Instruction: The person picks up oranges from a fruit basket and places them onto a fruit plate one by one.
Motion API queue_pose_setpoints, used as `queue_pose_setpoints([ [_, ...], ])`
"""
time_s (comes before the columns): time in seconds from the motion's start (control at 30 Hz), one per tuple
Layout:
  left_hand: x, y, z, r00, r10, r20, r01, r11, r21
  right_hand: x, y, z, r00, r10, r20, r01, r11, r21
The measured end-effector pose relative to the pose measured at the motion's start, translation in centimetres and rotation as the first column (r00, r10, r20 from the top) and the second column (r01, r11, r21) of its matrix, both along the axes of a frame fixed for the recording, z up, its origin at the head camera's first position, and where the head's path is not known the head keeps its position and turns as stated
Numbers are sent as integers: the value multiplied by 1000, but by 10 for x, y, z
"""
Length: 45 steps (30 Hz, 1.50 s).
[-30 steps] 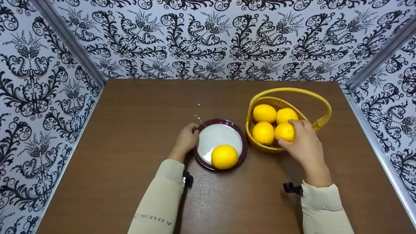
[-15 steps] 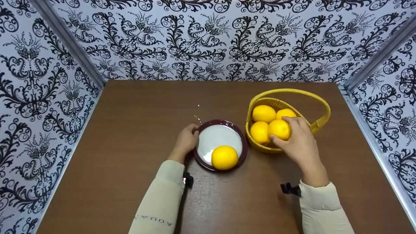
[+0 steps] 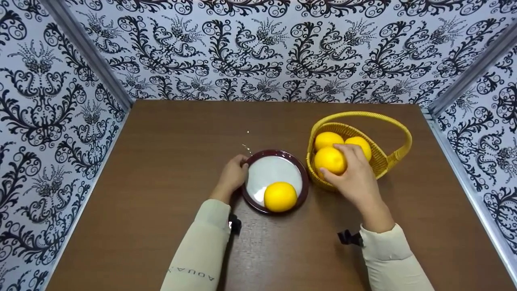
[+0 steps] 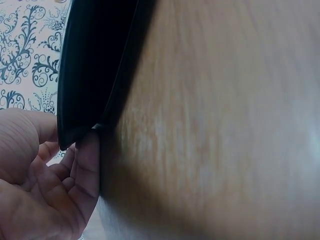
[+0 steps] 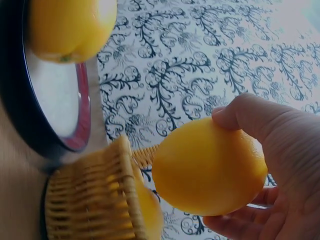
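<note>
Gripping a yellow fruit (image 3: 330, 160), right hand (image 3: 357, 182) overhangs basket (image 3: 379, 158) (handle (image 3: 359, 114) arching behind); left hand (image 3: 233, 174) pinches the plate (image 3: 268, 171).

Holding a smooth, rounded yellow fruit (image 3: 330, 160) in the right grip (image 3: 356, 178), raised over the near left side of a yellow wicker basket (image 3: 379, 160) with more inside. Pinching in the left grip (image 3: 234, 173) a round plate (image 3: 274, 169), pale with a dark red rim, bearing a second fruit (image 3: 280, 197) toward its near edge.

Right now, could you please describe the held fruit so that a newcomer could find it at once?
On the brown table, find the yellow wicker basket. Over its left part is the held fruit, yellow-orange, the only one gripped by the right hand.
</note>
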<state>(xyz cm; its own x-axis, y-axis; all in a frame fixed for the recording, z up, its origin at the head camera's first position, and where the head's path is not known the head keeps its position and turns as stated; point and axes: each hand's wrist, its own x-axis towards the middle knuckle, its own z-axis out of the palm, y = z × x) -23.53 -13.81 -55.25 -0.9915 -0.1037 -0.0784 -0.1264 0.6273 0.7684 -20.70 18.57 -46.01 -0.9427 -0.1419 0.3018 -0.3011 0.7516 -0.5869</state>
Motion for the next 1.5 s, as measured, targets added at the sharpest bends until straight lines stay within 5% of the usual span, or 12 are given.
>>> queue_pose_setpoints([
  [1.03,-1,0,-1,1000,-19,-12,19,999,25,-4,-82,-22,969,230,95,-210,961,-182],
  [1.5,-3,-2,-1,999,-4,41,4,1000,15,-9,-114,-30,952,289,101,-269,947,-175],
])
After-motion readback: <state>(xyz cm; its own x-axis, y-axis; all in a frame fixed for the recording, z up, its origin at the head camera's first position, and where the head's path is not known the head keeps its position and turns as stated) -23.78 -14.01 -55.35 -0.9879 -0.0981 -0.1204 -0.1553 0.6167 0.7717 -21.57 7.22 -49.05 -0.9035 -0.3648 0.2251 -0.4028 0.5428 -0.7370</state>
